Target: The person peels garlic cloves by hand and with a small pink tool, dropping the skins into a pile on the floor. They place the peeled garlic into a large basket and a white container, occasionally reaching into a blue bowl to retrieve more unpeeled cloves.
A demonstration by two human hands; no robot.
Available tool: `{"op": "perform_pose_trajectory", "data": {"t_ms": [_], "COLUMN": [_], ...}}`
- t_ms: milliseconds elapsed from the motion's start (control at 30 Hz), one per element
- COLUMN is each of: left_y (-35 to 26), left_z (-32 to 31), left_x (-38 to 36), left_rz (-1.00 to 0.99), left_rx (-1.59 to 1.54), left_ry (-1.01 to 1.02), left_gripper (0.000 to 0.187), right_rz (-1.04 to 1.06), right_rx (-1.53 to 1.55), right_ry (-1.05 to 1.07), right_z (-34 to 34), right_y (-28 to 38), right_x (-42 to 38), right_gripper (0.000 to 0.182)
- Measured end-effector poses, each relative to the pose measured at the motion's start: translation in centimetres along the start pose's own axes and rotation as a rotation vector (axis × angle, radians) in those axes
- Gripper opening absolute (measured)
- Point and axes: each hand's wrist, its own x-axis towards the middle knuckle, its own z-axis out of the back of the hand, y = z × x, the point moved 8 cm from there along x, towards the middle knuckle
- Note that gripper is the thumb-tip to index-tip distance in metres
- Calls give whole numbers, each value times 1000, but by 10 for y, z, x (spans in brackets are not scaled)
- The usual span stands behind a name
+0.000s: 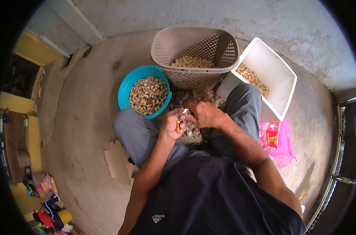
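Note:
Close together above my lap are my left hand [173,124] and my right hand [203,114]. The fingers of my left hand are wrapped round a small brown piece [178,126], too small to name. A small shiny thing [186,112] shows between my hands, at the fingertips of my closed right hand; I cannot make out what it is. Beyond my left knee stands a turquoise basin [124,92] holding many pale brown cloves or nuts [148,95]. Loose papery skins [199,97] lie on the floor between my knees.
A tall perforated basket [193,80] with pale pieces stands ahead. At its right is a white foam box [281,78] with more pieces. A pink bag [283,147] lies beside my right knee, cardboard [119,162] by my left. A wall [264,19] rises behind the containers.

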Motion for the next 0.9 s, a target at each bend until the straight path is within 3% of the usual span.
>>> {"op": "perform_pose_trajectory", "data": {"t_ms": [467,833,900], "left_y": [3,2,0], "left_z": [6,-21,-24], "left_x": [0,-4,-6], "left_rz": [-75,-28,-50], "left_rx": [-37,122,212], "left_ry": [-146,6,10], "left_gripper": [14,19,17], "right_rz": [-105,-123,-81], "right_rx": [2,-55,6], "right_ry": [-62,-7,-93], "right_z": [-3,9,14], "right_y": [0,-9,-12], "right_x": [-7,-9,-10], "right_gripper": [52,51,55]}}
